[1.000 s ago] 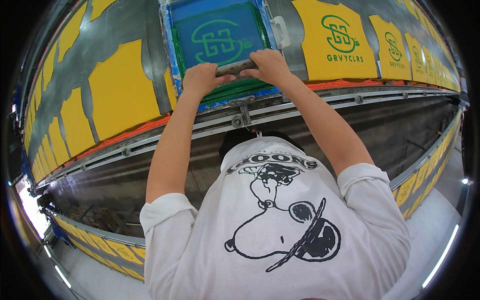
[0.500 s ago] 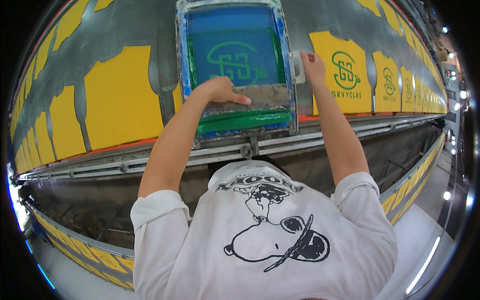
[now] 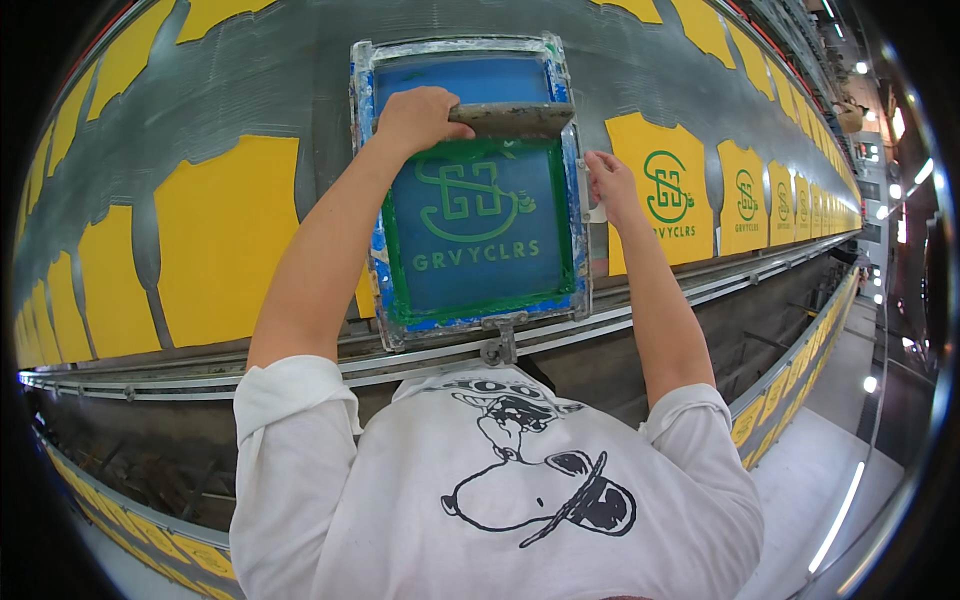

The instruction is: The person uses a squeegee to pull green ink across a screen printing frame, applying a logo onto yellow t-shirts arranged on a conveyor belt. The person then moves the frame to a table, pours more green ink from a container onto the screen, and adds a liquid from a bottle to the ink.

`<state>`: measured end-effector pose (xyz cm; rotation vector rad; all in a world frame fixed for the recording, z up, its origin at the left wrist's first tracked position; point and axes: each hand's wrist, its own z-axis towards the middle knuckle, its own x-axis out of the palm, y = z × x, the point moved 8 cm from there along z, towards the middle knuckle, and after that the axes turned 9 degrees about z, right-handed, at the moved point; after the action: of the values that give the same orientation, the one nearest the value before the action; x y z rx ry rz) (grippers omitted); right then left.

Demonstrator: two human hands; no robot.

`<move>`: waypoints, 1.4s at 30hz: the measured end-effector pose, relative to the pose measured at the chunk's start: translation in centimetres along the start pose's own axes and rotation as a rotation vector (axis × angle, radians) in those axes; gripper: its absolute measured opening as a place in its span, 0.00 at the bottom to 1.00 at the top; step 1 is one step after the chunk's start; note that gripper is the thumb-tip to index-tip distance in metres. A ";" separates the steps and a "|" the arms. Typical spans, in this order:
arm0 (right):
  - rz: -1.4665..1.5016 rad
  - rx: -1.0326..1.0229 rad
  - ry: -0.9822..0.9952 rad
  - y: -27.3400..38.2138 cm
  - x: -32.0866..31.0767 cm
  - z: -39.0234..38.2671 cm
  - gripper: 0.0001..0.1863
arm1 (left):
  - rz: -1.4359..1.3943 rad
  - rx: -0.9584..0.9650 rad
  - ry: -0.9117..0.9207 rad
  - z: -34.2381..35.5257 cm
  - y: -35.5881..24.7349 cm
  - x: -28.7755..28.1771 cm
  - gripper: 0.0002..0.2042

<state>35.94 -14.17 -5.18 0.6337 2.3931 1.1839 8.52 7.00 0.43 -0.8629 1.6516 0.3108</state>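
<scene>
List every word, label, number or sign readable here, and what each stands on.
Wording left unquoted; kind and place only:
Printing screen: pale green letter emblem over one row of capitals, legible.
Nearest printed yellow piece: green emblem and row, the row's start hidden.
Farther printed pieces: the same layout, shrinking until too small to read.
White shirt: black lettering, foreshortened, only partly legible.

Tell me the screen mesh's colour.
The screen mesh is blue with a green design, seen in the head view.

Both arms (image 3: pixel 318 262) outstretched, left hand (image 3: pixel 418 118) clasped and farther out, right hand (image 3: pixel 612 186) loosely curled
</scene>
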 end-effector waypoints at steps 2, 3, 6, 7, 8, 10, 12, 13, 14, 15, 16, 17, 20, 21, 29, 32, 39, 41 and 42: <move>0.026 -0.018 0.006 0.6 0.0 -0.4 0.20 | -0.081 -0.009 -0.108 0.0 0.5 0.8 0.21; 0.010 -0.018 0.008 0.8 -0.1 -0.4 0.20 | -0.118 -0.013 -0.162 -0.3 0.6 0.7 0.18; -0.014 -0.030 0.024 1.1 -0.3 -0.7 0.21 | -0.217 -0.034 -0.107 -1.7 0.1 2.2 0.16; -0.005 -0.039 0.031 1.3 -0.2 -0.5 0.21 | -0.235 -0.025 -0.135 -2.7 -0.4 2.4 0.16; 0.004 -0.049 0.040 1.5 -0.2 -0.5 0.21 | -0.254 -0.018 -0.164 -3.9 -0.9 2.6 0.16; 0.014 -0.053 0.046 1.6 0.0 -0.4 0.21 | -0.266 0.004 -0.212 -6.8 -2.0 3.1 0.17; 0.025 -0.051 0.052 1.8 0.1 -0.2 0.22 | -0.264 0.034 -0.249 -10.7 -4.2 4.2 0.17; 0.036 -0.051 0.057 1.6 0.0 -0.1 0.22 | -0.257 0.038 -0.257 -13.0 -5.7 4.9 0.19; 0.051 -0.053 0.064 1.5 0.0 0.2 0.22 | -0.245 0.042 -0.267 -15.5 -7.4 5.6 0.21; 0.067 -0.054 0.070 1.4 0.0 0.4 0.22 | -0.232 0.052 -0.292 -18.1 -9.0 6.2 0.21; 0.064 -0.057 0.074 1.4 0.1 0.5 0.23 | -0.219 0.062 -0.315 -20.7 -10.7 6.9 0.22; 0.066 -0.076 0.075 1.3 0.3 0.6 0.23 | -0.200 0.085 -0.357 -23.0 -12.1 7.9 0.24; -0.092 -0.155 0.034 0.7 -0.5 2.1 0.26 | -0.248 0.085 -0.354 -25.9 -14.3 8.3 0.26; -0.170 -0.277 -0.071 1.7 -0.6 2.1 0.27 | -0.248 0.067 -0.379 -26.6 -14.1 8.0 0.26; -0.229 -0.548 -0.255 4.8 8.4 -5.0 0.27 | -0.269 0.035 -0.333 -30.9 -4.7 5.6 0.23; -0.193 -0.601 -0.240 2.1 15.4 -6.4 0.24 | -0.254 -0.026 -0.247 -34.2 1.4 5.4 0.23; -0.178 -0.516 -0.274 -2.3 32.8 -12.5 0.20 | -0.147 -0.041 -0.267 -43.3 15.2 4.5 0.21; -0.114 -0.469 -0.261 -3.4 36.4 -13.1 0.20 | -0.105 -0.008 -0.286 -45.4 18.2 4.1 0.21; -0.077 -0.446 -0.246 -4.0 37.7 -13.1 0.20 | -0.085 -0.008 -0.274 -46.1 19.0 4.0 0.21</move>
<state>-2.80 -3.75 -6.51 0.5008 1.8503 1.4496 -38.34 -10.07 4.88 -0.8542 1.3577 0.3596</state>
